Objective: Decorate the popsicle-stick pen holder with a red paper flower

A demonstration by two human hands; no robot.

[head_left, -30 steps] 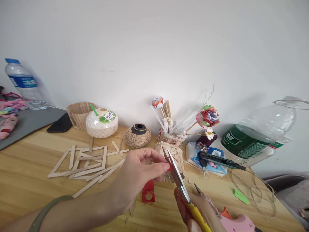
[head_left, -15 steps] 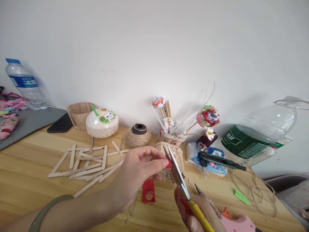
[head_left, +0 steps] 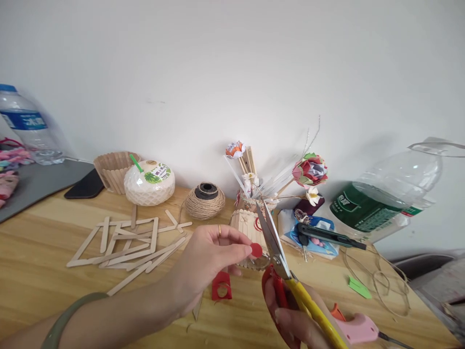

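Observation:
Between thumb and forefinger, my left hand [head_left: 214, 257] pinches a small red paper circle [head_left: 256, 250]. My right hand [head_left: 296, 310] grips scissors [head_left: 278, 261] with one yellow and one red handle. The scissor blades point up and away, slightly parted, just right of the circle and apart from it. Behind the circle stands a vase made of wooden sticks [head_left: 241, 228], partly hidden by my hand and the blades. Below my left hand, a red paper piece [head_left: 225, 279] with a round coin-like thing [head_left: 222, 290] on it lies on the table.
Left of my hands lie loose craft sticks [head_left: 131, 242]. At the back stand a twine spool [head_left: 205, 199], a white coconut drink [head_left: 149, 186] and paper flowers [head_left: 310, 169]. A utility knife [head_left: 330, 236], large bottle [head_left: 370, 206] and pink glue gun [head_left: 358, 327] are on the right.
The scissors have moved right and away from the red circle, their blades slightly apart. The circle now shows its full face. A red strip now shows behind the blades, by the vase.

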